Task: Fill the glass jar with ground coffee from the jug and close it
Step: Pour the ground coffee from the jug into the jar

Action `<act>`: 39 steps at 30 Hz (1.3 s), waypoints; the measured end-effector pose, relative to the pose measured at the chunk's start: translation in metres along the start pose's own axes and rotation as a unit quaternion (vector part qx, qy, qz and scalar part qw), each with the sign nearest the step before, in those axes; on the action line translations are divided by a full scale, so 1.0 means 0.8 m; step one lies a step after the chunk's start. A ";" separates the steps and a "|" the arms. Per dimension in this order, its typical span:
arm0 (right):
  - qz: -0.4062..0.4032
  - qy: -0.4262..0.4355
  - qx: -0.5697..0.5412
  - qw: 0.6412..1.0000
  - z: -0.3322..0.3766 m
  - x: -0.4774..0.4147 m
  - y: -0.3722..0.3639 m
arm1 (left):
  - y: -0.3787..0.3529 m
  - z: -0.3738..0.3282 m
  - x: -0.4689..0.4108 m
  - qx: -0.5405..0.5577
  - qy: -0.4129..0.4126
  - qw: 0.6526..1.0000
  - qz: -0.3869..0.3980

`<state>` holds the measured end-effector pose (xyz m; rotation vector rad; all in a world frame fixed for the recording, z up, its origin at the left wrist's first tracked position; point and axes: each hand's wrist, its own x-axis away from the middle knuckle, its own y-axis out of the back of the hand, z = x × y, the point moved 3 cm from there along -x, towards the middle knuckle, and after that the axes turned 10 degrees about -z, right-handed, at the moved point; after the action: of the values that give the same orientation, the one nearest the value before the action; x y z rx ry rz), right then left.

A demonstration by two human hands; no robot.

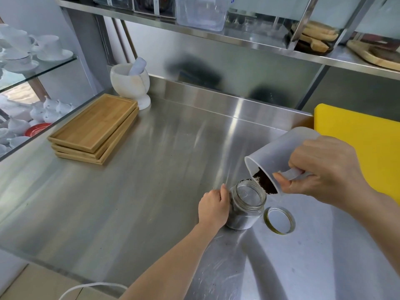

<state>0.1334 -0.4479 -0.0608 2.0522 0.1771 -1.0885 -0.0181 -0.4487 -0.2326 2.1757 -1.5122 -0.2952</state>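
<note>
Left hand (213,207) wrapped around glass jar (245,207), upright on steel counter (129,191), mouth up; looks nearly empty, glare hides level. Right hand (322,169) clamps jug (279,156) handle, long axis tipped down-left, ground coffee (265,181) at lip. Lid (279,220) off beside jar; filling, closing remain.

Right hand (324,167) tips jug (279,152) over held jar (246,204).

Head view – looks forward and down, close over the steel counter (134,191).
</note>
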 end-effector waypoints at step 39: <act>0.090 -0.053 -0.045 0.994 -0.011 -0.028 -0.015 | -0.001 0.003 -0.003 -0.007 -0.012 1.000 0.007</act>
<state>0.1194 -0.4284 -0.0481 1.8855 -0.0116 -1.0557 -0.0190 -0.4465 -0.2351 2.1577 -1.5324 -0.3282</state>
